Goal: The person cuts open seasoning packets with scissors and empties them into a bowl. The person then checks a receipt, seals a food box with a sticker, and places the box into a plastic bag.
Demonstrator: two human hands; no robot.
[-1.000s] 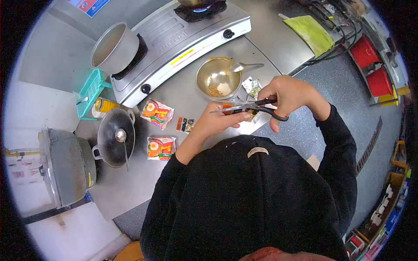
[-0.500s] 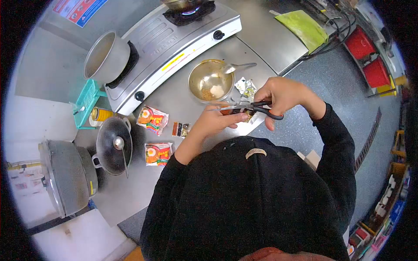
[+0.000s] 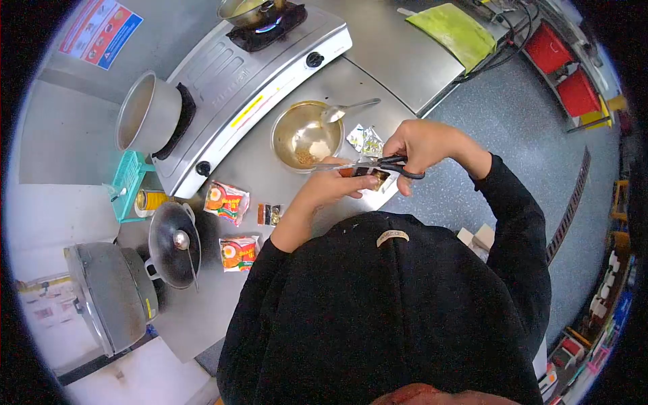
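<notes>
My left hand (image 3: 329, 185) is closed around a strip of seasoning sachets (image 3: 364, 175) with dark and reddish-orange sections. In my right hand (image 3: 422, 148) is a pair of scissors (image 3: 395, 165) with black handles, its blades pointing left across the sachets. Whether the blades are cutting the strip I cannot tell. Just beyond my hands stands a metal bowl (image 3: 283, 138) with white and brown powder at the bottom. A spoon (image 3: 351, 109) leans on its rim. Silver torn wrappers (image 3: 365, 140) lie between the bowl and my right hand.
Two instant noodle packs (image 3: 227, 201) and another sachet strip (image 3: 268, 214) lie to the left. A gas stove (image 3: 253, 91) carries a pot (image 3: 150, 113) and, over a lit flame, a pan (image 3: 248, 15). A wok (image 3: 169, 236) with a ladle (image 3: 181, 239) stands left. A green cloth (image 3: 455, 35) lies right.
The whole view has shifted slightly, so the stove and bowl appear further left. My hands keep nearly the same hold on the sachets and the scissors.
</notes>
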